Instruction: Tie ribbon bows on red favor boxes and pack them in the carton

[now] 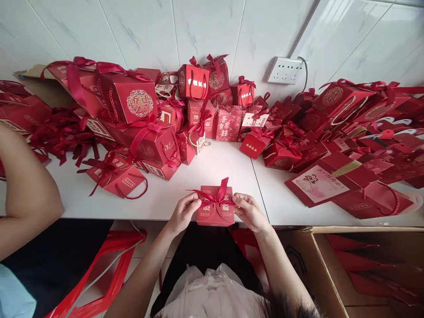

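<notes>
A red gift box (216, 217) with gold lettering sits at the table's front edge, straight in front of me. A dark red ribbon (221, 191) is tied in a bow on its top, one tail sticking up. My left hand (184, 211) is closed at the box's left side, thumb and fingers pinching the ribbon there. On the opposite side my right hand (253, 213) pinches the ribbon between thumb and fingers. Both hands are close against the box's sides; the exact bits of ribbon inside the fingers are hidden.
Piled red gift boxes (142, 102) with ribbons and cord handles stand at the back left, more boxes (344, 99) at the right. A power strip (286, 70) hangs on the tiled wall. Another person's arm (28, 190) rests at left. An open cardboard box (326, 269) stands below right.
</notes>
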`<state>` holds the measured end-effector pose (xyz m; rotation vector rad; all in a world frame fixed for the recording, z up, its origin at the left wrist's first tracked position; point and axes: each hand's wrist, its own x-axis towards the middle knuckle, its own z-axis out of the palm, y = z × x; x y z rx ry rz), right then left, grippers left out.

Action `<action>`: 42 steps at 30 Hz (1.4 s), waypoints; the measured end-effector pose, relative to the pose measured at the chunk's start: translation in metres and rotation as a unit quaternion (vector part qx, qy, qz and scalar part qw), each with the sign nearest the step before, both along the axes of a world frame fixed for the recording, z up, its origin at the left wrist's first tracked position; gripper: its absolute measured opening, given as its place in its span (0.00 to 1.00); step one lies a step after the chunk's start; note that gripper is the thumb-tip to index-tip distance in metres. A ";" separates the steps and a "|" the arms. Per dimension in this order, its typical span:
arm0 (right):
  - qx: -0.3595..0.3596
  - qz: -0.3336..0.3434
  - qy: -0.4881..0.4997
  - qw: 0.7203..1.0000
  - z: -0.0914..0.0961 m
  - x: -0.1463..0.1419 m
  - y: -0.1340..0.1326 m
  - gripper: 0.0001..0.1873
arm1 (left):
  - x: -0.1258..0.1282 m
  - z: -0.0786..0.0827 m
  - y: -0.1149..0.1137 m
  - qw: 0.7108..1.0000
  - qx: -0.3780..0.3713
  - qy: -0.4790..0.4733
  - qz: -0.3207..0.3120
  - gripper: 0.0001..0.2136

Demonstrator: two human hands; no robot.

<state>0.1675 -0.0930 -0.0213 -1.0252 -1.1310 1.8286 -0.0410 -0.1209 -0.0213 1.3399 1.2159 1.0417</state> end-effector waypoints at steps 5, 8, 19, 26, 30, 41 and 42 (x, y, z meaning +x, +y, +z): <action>0.006 0.028 -0.031 0.999 -0.002 0.010 0.001 0.27 | 0.001 0.001 0.002 1.000 0.012 0.010 0.014 0.16; 0.094 0.007 -0.115 0.989 0.015 0.021 0.009 0.24 | -0.002 0.006 0.002 1.000 0.009 0.014 0.006 0.16; 0.436 0.261 -0.379 0.774 0.082 -0.054 0.055 0.07 | 0.005 0.020 -0.012 0.971 0.132 0.169 0.108 0.07; 0.324 0.196 -0.272 0.885 0.067 -0.043 0.061 0.07 | 0.005 0.034 -0.015 0.888 0.323 0.327 0.021 0.14; 0.256 0.178 -0.242 0.919 0.057 -0.042 0.064 0.09 | 0.011 0.040 -0.010 0.860 0.340 0.379 -0.024 0.19; 0.203 0.238 -0.095 0.945 0.049 -0.040 0.074 0.04 | 0.024 0.041 -0.012 0.873 0.313 0.370 0.051 0.09; 0.211 0.238 -0.097 0.943 0.050 -0.040 0.074 0.03 | 0.025 0.040 -0.012 0.873 0.309 0.374 0.059 0.08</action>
